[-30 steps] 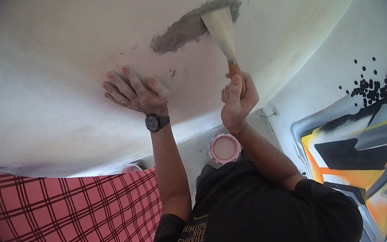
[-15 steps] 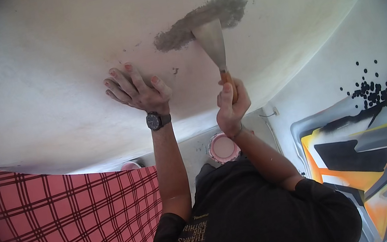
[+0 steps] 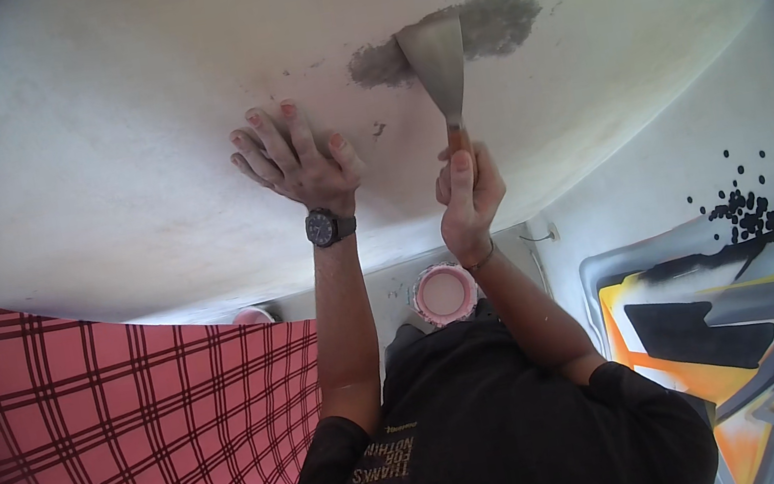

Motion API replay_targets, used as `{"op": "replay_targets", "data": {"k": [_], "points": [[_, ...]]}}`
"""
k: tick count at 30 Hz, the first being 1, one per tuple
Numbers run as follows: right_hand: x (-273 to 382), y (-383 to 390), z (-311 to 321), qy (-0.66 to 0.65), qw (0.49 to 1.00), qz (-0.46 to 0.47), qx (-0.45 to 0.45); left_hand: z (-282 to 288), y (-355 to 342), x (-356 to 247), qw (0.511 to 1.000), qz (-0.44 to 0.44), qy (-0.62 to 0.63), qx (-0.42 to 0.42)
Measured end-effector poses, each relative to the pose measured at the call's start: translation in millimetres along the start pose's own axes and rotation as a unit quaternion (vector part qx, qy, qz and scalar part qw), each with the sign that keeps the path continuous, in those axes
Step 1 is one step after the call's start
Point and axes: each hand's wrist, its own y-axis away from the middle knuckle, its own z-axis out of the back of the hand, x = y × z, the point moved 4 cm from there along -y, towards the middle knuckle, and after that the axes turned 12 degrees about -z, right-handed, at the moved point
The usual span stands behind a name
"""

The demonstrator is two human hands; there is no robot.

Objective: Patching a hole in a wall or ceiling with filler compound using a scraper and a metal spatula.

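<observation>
A putty knife with a wide metal blade and an orange-brown handle is gripped in my right hand. Its blade lies over a rough dark grey patch on the pale wall, hiding the patch's middle. To the left of the knife, my left hand rests on the wall with its fingers spread, holding nothing. A dark watch circles that wrist. Small grey specks mark the wall between my hand and the patch.
A bucket with pinkish-white contents stands on the floor below my right forearm. Another pink container shows partly past the wall's lower edge. Red checked fabric or covering spans the left; a painted mural wall is at right.
The view has shifted, so the patch and my left hand appear farther right. The knife blade now sits a little higher and more to the left on the patch.
</observation>
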Motion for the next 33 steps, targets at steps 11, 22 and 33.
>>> {"op": "replay_targets", "data": {"k": [11,22,33], "points": [[-33.9,8.4,9.8,0.003,1.000,-0.010,-0.025,-4.8,0.3,-3.2,1.000,-0.007,0.013,-0.016],[-25.6,21.1,1.5,0.047,0.997,0.018,-0.059,-4.8,-0.5,-4.9,1.000,0.000,0.014,-0.004],[-24.9,21.3,-6.7,0.080,0.995,0.023,-0.053,-0.1,4.5,-4.0,1.000,0.007,0.015,0.002]]}}
